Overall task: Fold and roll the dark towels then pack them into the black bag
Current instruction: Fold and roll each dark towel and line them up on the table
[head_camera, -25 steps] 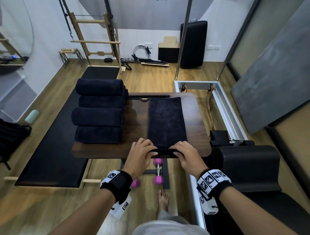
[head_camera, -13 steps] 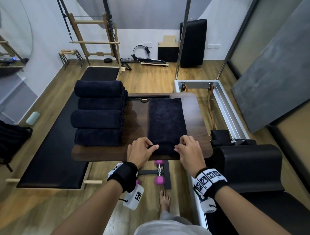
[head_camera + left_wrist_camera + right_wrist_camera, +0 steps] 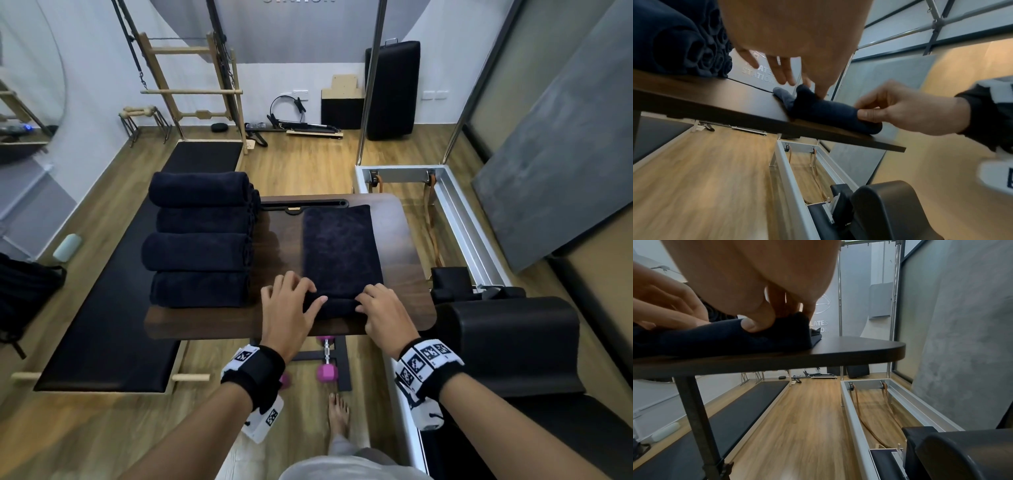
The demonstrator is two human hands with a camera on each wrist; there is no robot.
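Note:
A folded dark towel (image 3: 339, 250) lies lengthwise on the dark wooden table (image 3: 404, 246), its near end wound into a short roll (image 3: 824, 112). My left hand (image 3: 298, 294) rests on the roll's left end, fingers spread and fairly straight, thumb pressing on it (image 3: 797, 78). My right hand (image 3: 373, 298) pinches the roll's right end between thumb and curled fingers (image 3: 781, 318). Several finished rolled towels (image 3: 198, 246) are stacked on the table's left side. The black bag (image 3: 24, 294) sits on the floor far left, partly cut off.
Pink dumbbells (image 3: 325, 371) and my bare foot (image 3: 338, 411) are under the table's near edge. A black padded mat (image 3: 113, 325) lies on the left. The reformer frame (image 3: 455, 219) and a black padded box (image 3: 507, 339) stand on the right.
Both hands have moved away from the table's near edge, turning the towel's end over. The roll is thicker and the flat part shorter. My left fingers have spread out.

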